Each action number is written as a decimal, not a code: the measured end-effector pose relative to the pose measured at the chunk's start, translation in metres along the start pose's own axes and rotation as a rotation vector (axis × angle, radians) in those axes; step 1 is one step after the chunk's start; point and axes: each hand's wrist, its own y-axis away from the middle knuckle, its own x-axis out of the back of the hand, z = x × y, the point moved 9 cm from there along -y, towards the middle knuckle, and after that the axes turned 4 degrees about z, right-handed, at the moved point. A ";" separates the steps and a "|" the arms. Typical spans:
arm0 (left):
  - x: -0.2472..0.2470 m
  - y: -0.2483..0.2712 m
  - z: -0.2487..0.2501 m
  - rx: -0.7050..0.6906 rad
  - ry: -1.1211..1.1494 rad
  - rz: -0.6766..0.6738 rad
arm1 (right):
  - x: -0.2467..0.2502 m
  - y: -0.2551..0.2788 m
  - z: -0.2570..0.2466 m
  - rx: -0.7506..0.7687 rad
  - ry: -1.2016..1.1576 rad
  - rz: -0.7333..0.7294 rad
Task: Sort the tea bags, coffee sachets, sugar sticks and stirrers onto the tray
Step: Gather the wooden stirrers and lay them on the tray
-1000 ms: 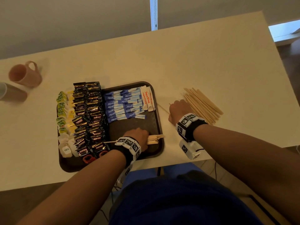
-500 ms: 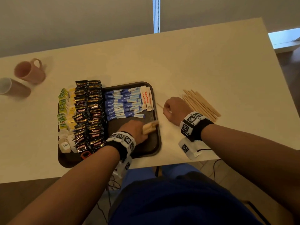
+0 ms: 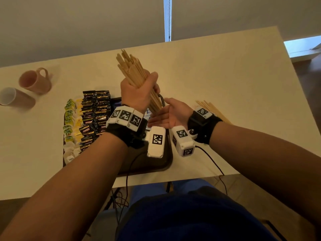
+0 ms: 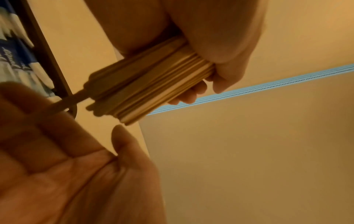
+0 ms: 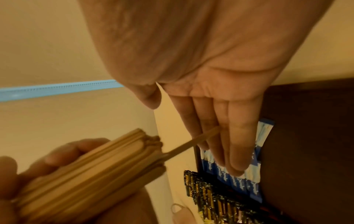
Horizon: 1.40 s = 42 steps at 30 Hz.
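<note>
High over the dark tray [image 3: 156,169], my left hand [image 3: 139,91] grips a thick bundle of wooden stirrers [image 3: 133,70], tilted upright. Their lower ends point at my right hand [image 3: 166,115], which is flat and open just under them. In the right wrist view one stirrer [image 5: 203,139] sticks out of the bundle [image 5: 86,174] and touches the straight fingers [image 5: 220,128]. On the tray lie black coffee sachets [image 3: 97,112], yellow-green tea bags [image 3: 71,117] and blue sugar sticks [image 5: 239,186], partly hidden by my wrists.
More loose stirrers [image 3: 213,110] lie on the table right of the tray, behind my right wrist. A pink mug [image 3: 34,80] and a second cup [image 3: 13,98] stand at the far left. Cables hang off the table's near edge.
My left hand has lifted the stirrer bundle from the tray's near edge up into the air. My right hand left the table and opened flat beneath the bundle's ends.
</note>
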 end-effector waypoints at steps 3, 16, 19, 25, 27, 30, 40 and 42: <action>-0.001 0.003 -0.008 -0.010 -0.037 -0.003 | -0.003 0.000 -0.006 -0.010 -0.116 -0.016; 0.006 0.024 -0.071 0.096 -0.554 -0.338 | 0.060 -0.002 -0.022 0.190 0.342 0.319; 0.013 0.056 -0.125 0.207 -0.950 -0.685 | 0.097 0.018 -0.055 0.420 0.764 0.619; 0.040 0.096 -0.186 0.274 -1.587 -1.068 | 0.171 0.036 -0.074 0.331 1.423 1.005; 0.035 0.102 -0.189 0.237 -1.645 -1.099 | 0.191 0.037 -0.058 0.151 1.500 1.036; 0.024 0.111 -0.193 0.148 -1.657 -1.117 | 0.206 0.038 -0.039 0.038 1.449 1.062; 0.010 0.114 -0.188 0.024 -1.570 -1.069 | 0.192 0.035 -0.020 -0.006 1.506 1.033; 0.007 0.112 -0.183 0.025 -1.577 -1.087 | 0.188 0.031 -0.014 -0.017 1.525 1.012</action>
